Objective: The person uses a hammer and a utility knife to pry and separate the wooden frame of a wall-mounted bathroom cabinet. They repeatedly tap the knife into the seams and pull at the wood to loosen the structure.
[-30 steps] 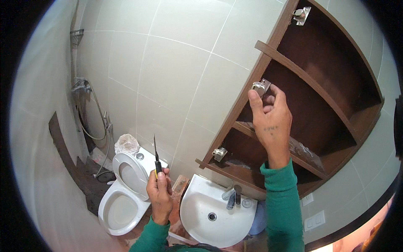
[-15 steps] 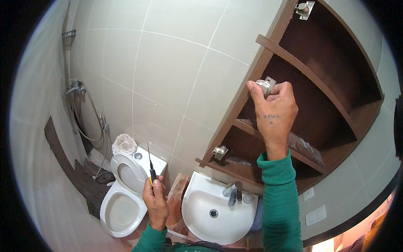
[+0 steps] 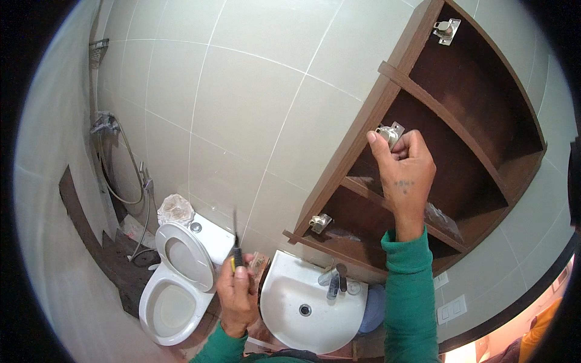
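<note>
1. The right hand (image 3: 404, 172) is reaching up into the brown wooden cabinet (image 3: 472, 157); its fingers are pinching a metal hinge (image 3: 388, 133) on the cabinet's left wall.
2. The left hand (image 3: 237, 296) is closed around a screwdriver (image 3: 236, 245), pointing up, low down left of the cabinet; a white sink (image 3: 308, 302) is sitting under the cabinet.

A dark brown wooden wall cabinet (image 3: 460, 151) hangs against glossy pale cream wall tiles (image 3: 242, 109). Below sit a white ceramic toilet (image 3: 172, 284) and white round basin (image 3: 308, 302); the sleeves (image 3: 411, 290) are green.

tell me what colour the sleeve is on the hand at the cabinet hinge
Green: the right hand at the metal hinge wears a green sleeve, clearest in the head view.
</note>
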Motion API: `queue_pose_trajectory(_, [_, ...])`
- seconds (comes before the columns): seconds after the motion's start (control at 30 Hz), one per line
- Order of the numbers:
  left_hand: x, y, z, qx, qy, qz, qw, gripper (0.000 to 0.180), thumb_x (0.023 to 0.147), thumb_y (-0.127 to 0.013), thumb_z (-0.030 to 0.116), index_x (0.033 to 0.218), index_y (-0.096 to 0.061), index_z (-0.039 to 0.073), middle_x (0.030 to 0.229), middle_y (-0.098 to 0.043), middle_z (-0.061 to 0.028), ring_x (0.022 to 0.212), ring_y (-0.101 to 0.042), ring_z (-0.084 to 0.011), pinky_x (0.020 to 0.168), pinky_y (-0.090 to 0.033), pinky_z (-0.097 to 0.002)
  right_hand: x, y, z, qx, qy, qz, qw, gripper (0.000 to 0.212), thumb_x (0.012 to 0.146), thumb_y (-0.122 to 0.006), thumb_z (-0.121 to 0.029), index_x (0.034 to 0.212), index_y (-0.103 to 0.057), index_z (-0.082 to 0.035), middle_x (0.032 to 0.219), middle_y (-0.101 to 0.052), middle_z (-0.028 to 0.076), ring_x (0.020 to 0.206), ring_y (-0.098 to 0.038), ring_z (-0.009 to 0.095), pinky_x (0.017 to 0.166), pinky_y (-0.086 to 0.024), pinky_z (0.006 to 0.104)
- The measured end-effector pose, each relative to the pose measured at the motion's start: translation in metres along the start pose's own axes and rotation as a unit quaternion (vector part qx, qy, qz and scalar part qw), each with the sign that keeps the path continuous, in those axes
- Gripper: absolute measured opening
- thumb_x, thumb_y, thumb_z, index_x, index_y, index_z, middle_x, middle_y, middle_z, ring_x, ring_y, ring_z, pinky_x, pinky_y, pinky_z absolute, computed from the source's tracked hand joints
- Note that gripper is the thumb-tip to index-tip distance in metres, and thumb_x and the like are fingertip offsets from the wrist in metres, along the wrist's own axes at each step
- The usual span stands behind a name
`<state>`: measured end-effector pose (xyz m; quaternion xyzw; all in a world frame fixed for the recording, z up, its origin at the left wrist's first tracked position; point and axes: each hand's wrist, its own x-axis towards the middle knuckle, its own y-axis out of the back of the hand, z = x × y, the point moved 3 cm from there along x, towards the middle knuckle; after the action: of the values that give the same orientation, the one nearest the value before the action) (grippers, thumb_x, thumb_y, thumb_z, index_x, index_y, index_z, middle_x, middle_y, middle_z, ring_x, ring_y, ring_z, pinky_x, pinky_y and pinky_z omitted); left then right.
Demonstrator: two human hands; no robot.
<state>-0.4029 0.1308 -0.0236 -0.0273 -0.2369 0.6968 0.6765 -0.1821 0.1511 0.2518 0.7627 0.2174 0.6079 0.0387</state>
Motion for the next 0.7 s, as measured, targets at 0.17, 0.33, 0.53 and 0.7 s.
queue_pose_trajectory(0.17, [0.031,-0.043,0.036,-0.014,-0.132,-0.037,0.991,0.063,0.11,-0.038,0.055,0.126,-0.06,-0.002,0.089,-0.051,-0.0025,0.069,-0.05,-0.0088,0.058,-0.043,-0.0245,-0.013,0.016,0.005,0.125,-0.031,-0.077,0.989,0.027,0.095,-0.082,-0.025,0.099,-0.069,-0.001,0.075,-0.065,-0.001,0.069,-0.056,0.003,0.061,-0.047,0.0219])
queue_pose_trajectory(0.33, [0.055,-0.09,0.071,-0.052,-0.176,-0.102,0.978,0.072,0.108,-0.035,0.063,0.125,-0.059,-0.003,0.09,-0.049,-0.0042,0.063,-0.05,-0.0092,0.056,-0.045,-0.0245,-0.023,0.054,0.019,0.134,-0.086,-0.07,0.985,0.027,0.099,-0.078,-0.024,0.108,-0.07,0.0,0.083,-0.067,-0.001,0.074,-0.059,0.004,0.066,-0.049,0.0214])
queue_pose_trajectory(0.53, [0.072,-0.132,0.096,-0.14,-0.189,-0.122,0.964,0.07,0.111,-0.03,0.06,0.123,-0.061,-0.002,0.089,-0.05,-0.0034,0.06,-0.049,-0.0071,0.053,-0.046,-0.0223,-0.018,0.056,0.017,0.18,-0.101,-0.056,0.977,0.033,0.1,-0.076,-0.03,0.109,-0.07,0.002,0.083,-0.068,0.001,0.074,-0.06,0.006,0.065,-0.05,0.0234])
queue_pose_trajectory(0.7, [0.071,-0.145,0.096,-0.172,-0.163,-0.123,0.964,0.06,0.113,-0.035,0.052,0.121,-0.063,0.0,0.091,-0.053,-0.0014,0.074,-0.05,-0.0079,0.06,-0.046,-0.0234,0.0,0.013,0.027,0.177,-0.116,-0.059,0.976,0.055,0.096,-0.079,-0.049,0.108,-0.069,0.004,0.083,-0.069,0.005,0.08,-0.063,0.01,0.067,-0.054,0.0286])
